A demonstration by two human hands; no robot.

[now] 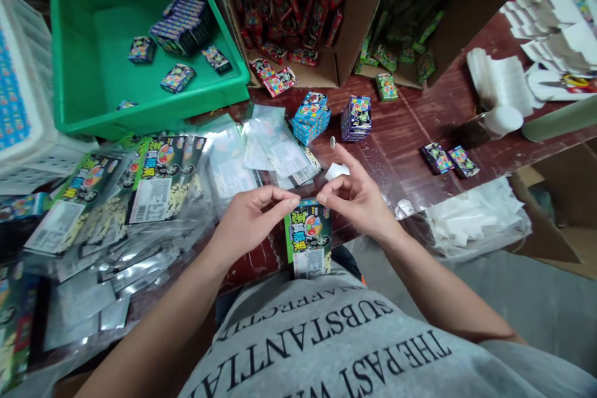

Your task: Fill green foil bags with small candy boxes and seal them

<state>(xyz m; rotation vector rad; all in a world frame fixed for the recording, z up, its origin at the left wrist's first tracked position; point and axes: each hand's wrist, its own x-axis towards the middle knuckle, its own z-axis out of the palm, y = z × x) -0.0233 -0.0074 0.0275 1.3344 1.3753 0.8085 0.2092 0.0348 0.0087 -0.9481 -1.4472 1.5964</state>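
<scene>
A green and black printed candy pouch [308, 233] hangs upright in front of my shirt, a white label on its lower part. At its top left corner my left hand [254, 217] pinches the edge between thumb and fingers. My right hand [357, 202] pinches the top right corner, its index finger raised with a small shiny piece at the tip. A blue strip shows along the pouch's top edge; whether it is a box inside I cannot tell. Just beyond the hands stand a stack of light blue small boxes [310, 118] and a stack of purple small boxes [356, 118].
Flat pouches [158, 177] lie piled on the left. Behind them is a green bin [112, 106] holding small boxes. Cardboard cartons with red boxes [298, 6] and green boxes [410, 43] stand at the back. A white-lidded jar [504, 121] and a bag of white scraps [476, 217] are on the right.
</scene>
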